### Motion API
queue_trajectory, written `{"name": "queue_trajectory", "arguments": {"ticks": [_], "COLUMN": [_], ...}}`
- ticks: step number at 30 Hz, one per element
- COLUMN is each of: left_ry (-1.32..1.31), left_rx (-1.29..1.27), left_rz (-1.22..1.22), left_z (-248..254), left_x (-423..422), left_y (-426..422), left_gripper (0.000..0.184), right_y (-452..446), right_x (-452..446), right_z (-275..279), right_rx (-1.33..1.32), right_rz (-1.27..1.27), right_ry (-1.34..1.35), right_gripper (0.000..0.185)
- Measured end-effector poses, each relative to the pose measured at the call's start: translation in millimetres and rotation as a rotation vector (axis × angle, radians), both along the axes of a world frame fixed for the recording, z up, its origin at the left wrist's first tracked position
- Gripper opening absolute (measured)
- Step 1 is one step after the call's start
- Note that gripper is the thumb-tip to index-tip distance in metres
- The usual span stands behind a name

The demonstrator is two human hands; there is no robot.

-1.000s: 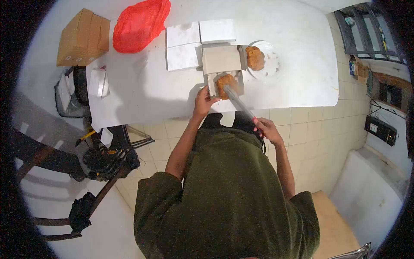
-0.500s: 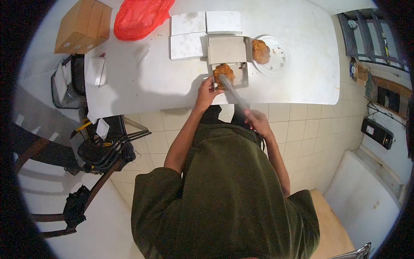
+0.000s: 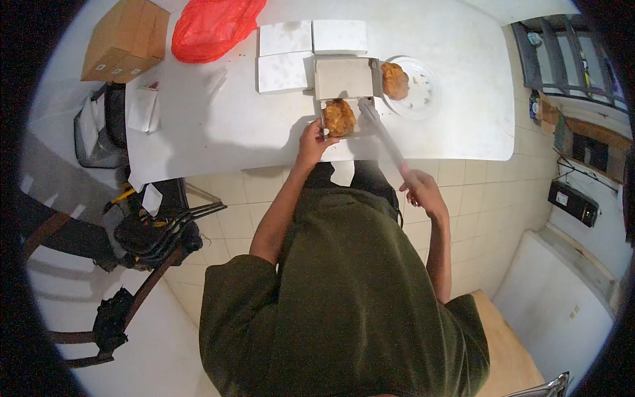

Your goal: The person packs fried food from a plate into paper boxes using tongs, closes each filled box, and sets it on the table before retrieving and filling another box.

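Observation:
An opened cardboard food box (image 3: pixel 344 79) lies near the table's front edge, its lid folded back. Inside it, toward the left, rests a browned piece of fried chicken (image 3: pixel 339 119). My left hand (image 3: pixel 313 143) grips the box at its left front corner, thumb along the front. Long tongs (image 3: pixel 387 140), slightly blurred, are in my right hand (image 3: pixel 423 192). Their tips hover by the right part of the box, apart from the chicken, with nothing visible between them. Another fried chicken piece (image 3: pixel 395 81) sits on the left side of a white plate (image 3: pixel 428 99) with crumbs.
Several closed white boxes (image 3: pixel 285 73) stand together behind and left of the open one. A red plastic bag (image 3: pixel 215 30) and a brown carton (image 3: pixel 126 40) are at the back left. Chairs (image 3: pixel 159 218) stand left of the table (image 3: pixel 463 132).
The tongs have come off the chicken in the box and swung right. My right hand has moved right and slightly down. My left hand stays on the box.

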State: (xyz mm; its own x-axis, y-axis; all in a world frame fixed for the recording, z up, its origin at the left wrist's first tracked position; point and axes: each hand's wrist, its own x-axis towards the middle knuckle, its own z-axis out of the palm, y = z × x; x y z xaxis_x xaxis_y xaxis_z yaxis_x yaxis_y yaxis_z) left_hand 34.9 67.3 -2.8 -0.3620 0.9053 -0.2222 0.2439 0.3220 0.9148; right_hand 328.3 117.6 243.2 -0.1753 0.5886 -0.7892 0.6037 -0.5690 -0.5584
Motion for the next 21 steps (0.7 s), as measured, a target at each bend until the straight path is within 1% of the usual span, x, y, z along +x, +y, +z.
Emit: {"name": "queue_trajectory", "arguments": {"ticks": [3, 5, 6, 9, 10, 13, 15, 18, 21], "left_ry": [-0.08, -0.081, -0.082, -0.106, -0.112, -0.103, -0.065, -0.14, -0.092], "left_rx": [-0.057, -0.053, -0.052, -0.058, -0.038, -0.001, -0.016, -0.026, -0.054], "left_rz": [-0.01, -0.004, -0.002, -0.002, 0.002, 0.008, -0.012, -0.006, -0.006], "left_z": [7.4, 7.5, 6.9, 2.6, 0.7, -5.9, 7.2, 6.9, 20.0], "left_x": [-1.4, -1.3, -1.1, -1.7, -1.6, -0.6, -0.7, -2.3, -2.4], "left_y": [3.1, 3.0, 2.5, 0.7, 0.3, 0.5, 0.4, 2.8, 1.7], "left_gripper": [0.087, 0.087, 0.087, 0.087, 0.087, 0.088, 0.088, 0.085, 0.084], "right_y": [7.4, 7.2, 8.8, 4.4, 4.4, 2.1, -1.4, -0.7, -4.9], "right_x": [-7.7, -20.3, -25.9, -41.7, -46.3, -41.3, -28.4, -30.9, -42.8], "right_z": [-15.0, -25.4, -28.7, -25.3, -23.0, -18.1, -32.5, -37.1, -36.9], "right_rx": [-0.003, -0.005, -0.022, -0.073, -0.078, -0.05, 0.09, 0.238, 0.309], "right_rz": [0.012, 0.032, 0.096, 0.131, 0.159, 0.069, 0.082, 0.146, 0.235], "right_ry": [0.015, 0.005, -0.014, 0.076, 0.065, 0.013, -0.065, -0.227, -0.171], "right_gripper": [0.061, 0.063, 0.066, 0.066, 0.066, 0.065, 0.069, 0.073, 0.071]}}
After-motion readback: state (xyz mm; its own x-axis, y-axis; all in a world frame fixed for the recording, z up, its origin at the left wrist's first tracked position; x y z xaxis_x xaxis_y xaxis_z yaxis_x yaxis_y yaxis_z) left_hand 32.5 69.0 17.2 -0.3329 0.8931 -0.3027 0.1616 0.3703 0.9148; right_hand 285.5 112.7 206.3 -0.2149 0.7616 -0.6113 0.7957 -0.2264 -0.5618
